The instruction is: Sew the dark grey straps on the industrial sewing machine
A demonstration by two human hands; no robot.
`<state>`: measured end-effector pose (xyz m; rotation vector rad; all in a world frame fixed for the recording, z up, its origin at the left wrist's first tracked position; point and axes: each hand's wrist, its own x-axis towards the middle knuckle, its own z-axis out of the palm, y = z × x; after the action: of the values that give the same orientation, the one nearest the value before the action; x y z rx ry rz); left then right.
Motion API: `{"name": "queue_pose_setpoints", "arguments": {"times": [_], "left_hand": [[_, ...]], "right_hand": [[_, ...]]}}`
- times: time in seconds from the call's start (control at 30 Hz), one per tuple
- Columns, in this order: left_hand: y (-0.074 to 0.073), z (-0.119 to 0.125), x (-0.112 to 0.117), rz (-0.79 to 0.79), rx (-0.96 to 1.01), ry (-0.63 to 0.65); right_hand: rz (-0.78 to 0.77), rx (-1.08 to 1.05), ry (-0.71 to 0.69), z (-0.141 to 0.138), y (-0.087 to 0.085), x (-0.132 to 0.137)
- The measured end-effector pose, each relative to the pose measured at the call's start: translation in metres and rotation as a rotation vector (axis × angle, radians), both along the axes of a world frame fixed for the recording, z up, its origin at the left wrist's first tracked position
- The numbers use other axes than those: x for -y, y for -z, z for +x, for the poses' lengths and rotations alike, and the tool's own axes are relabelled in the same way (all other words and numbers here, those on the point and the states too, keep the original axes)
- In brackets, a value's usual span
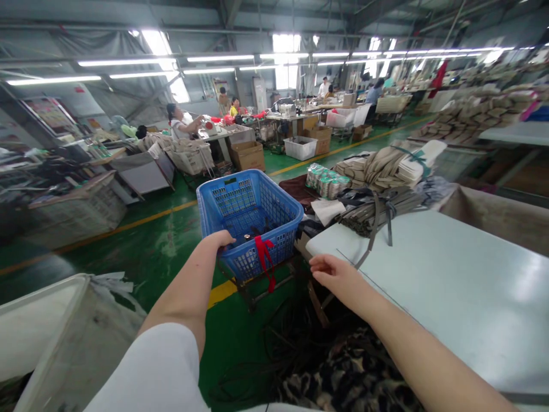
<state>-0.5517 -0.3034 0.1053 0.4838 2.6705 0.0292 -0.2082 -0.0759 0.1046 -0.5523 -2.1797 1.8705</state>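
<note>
A blue plastic basket (274, 236) with pierced sides stands on a low wheeled frame in front of me. My left hand (222, 239) is closed over its near left rim. A red ribbon (262, 254) is tied to the near side and hangs down. A few small dark items lie on the basket floor, too small to name. My right hand (332, 273) hovers by the corner of the pale table (450, 286), fingers loosely curved and nothing visible in them. Close to it, a dark strap (372, 243) trails from a bundle of grey strips (364, 214) on the table.
At lower left stands a large white bin (81, 320). Dark cords and patterned fabric (351, 372) lie below the table. Tied beige pieces (386, 166) are heaped at the table's far end. Beyond the green floor (171, 240), people sit at sewing tables near cardboard boxes (249, 155).
</note>
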Motion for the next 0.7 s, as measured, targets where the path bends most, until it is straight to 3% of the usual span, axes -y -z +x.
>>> {"name": "queue_pose_setpoints", "arguments": {"times": [0.07,0.17,0.4,0.57,0.7], "left_hand": [[0.012,0.000,0.001,-0.088,0.009,0.016],[0.018,0.001,-0.002,-0.129,-0.008,0.064],[-0.001,0.019,-0.025,-0.043,-0.082,0.141],[-0.031,0.060,-0.080,0.275,-0.238,0.328],[-0.040,0.127,-0.137,0.551,-0.188,0.573]], "right_hand": [[-0.002,0.020,-0.024,0.017,0.007,0.010],[-0.032,0.046,-0.050,0.044,0.010,0.024],[-0.250,0.098,-0.042,0.118,0.019,0.033],[-0.236,0.195,0.158,0.187,0.054,0.036],[-0.247,0.289,0.407,0.242,0.073,0.043]]}}
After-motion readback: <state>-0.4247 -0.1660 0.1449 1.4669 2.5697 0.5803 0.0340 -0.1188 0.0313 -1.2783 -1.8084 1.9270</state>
